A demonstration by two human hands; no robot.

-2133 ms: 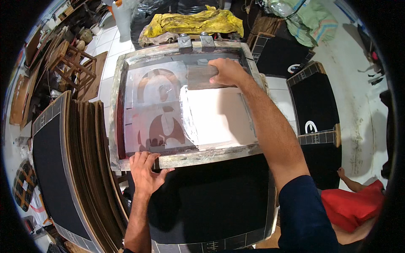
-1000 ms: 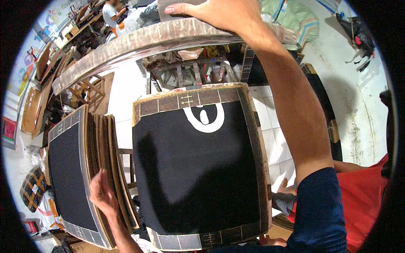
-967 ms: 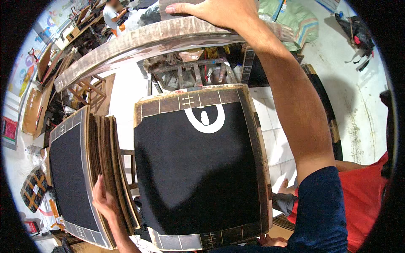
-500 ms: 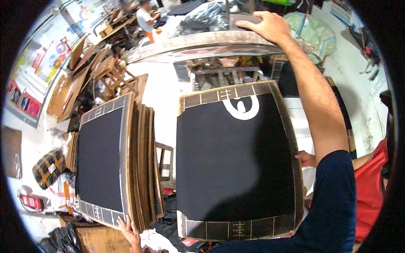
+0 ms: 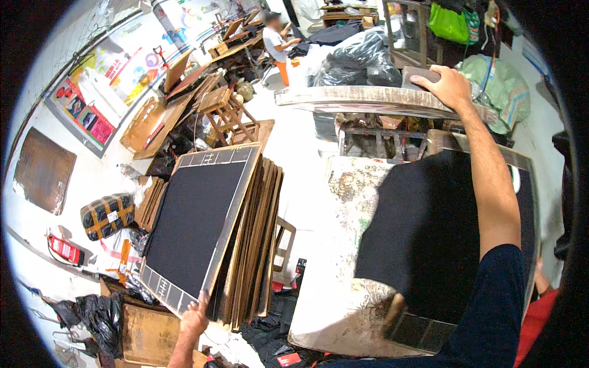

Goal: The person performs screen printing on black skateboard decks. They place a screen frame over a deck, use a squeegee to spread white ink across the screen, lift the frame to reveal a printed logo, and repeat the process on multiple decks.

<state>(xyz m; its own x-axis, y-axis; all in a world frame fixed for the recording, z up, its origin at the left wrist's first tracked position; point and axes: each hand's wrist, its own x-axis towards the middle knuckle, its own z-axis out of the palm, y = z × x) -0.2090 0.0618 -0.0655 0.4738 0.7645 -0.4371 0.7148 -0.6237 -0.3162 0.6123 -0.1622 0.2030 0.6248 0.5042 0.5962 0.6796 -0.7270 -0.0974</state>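
Note:
My left hand [image 5: 195, 316] grips the near right corner of the top board [image 5: 196, 224], a panel with black cloth and a dark, white-lined border. This board is tilted away from the stack of boards [image 5: 257, 239] beneath it. My right hand [image 5: 453, 89], arm stretched forward, closes around a brown block [image 5: 421, 78] at the upper edge of a raised wooden frame [image 5: 368, 98], seen edge-on. Below my right arm another black-covered board [image 5: 423, 227] lies partly over a worn white tabletop [image 5: 334, 306]. My forearm and sleeve hide part of it.
A person in red [image 5: 540, 325] is at the right edge, mostly hidden. Another person [image 5: 279, 46] stands far back. A wooden stool [image 5: 224, 113], a taped black parcel [image 5: 107, 216] and a fire extinguisher [image 5: 65, 249] are on the left. Dark cloth [image 5: 270, 334] lies between stack and table.
The view has swung left. The board with the white mark has slid right, uncovering the white tabletop. The stack's top board has come apart from those below. My right hand stays on the block.

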